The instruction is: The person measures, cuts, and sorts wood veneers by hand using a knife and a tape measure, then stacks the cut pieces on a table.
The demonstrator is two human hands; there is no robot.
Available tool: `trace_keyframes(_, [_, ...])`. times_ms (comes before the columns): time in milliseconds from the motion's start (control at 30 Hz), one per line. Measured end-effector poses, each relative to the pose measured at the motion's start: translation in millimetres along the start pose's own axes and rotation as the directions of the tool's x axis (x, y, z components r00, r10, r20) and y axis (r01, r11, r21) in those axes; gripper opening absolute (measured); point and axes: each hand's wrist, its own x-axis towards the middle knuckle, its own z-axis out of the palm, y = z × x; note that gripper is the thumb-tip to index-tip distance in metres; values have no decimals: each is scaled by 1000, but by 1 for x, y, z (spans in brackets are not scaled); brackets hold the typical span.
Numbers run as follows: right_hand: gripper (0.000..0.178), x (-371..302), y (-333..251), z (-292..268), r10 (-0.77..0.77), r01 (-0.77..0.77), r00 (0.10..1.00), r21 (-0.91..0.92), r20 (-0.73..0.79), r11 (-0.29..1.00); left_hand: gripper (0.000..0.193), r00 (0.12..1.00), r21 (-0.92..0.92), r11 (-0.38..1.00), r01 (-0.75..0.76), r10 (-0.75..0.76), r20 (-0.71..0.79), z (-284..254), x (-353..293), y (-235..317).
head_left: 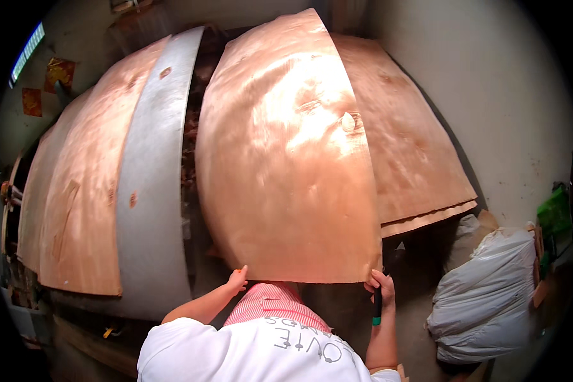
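Right now a large reddish veneer sheet is being held up by its near edge, both hands gripping it: the left hand at the lower left corner, the right hand at the lower right, also clutching a dark green-tipped tool. Judging by this, the sheet is lifted but not yet laid down. A veneer stack is lying behind, a grey counter to the left, and white sacks to the right.

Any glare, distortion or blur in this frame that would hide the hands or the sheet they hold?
Head view: strong fisheye bends the veneer sheet and black corners vignette the frame; bright glare washes out the sheet's upper middle. The left hand and right hand at its lower edge stay sharp, the floor beneath in shadow.
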Motion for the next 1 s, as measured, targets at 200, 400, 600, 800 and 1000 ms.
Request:
trace_keyframes(200, [5, 66, -100, -85, -36, 29, 997, -110, -64, 994, 85, 955, -389, 890, 236, -287, -78, 121, 82, 57])
trace_keyframes(400, [12, 100, -187, -177, -51, 43, 992, -69, -115, 997, 84, 968, -521, 831, 195, -248, -33, 235, 113, 132])
trace_keyframes(600, [6, 136, -256, -320, -33, 21, 993, -112, -112, 993, 64, 988, -880, 474, 39, -150, -37, 375, 124, 172])
trace_keyframes(800, [7, 178, -336, -471, -37, 33, 999, -182, -21, 983, 32, 988, -945, 301, -124, -54, -146, 447, 134, 167])
trace_keyframes(1000, [9, 197, -424, -597, -42, 40, 999, -276, 0, 960, 24, 976, -958, 210, -198, -54, -213, 553, 73, 191])
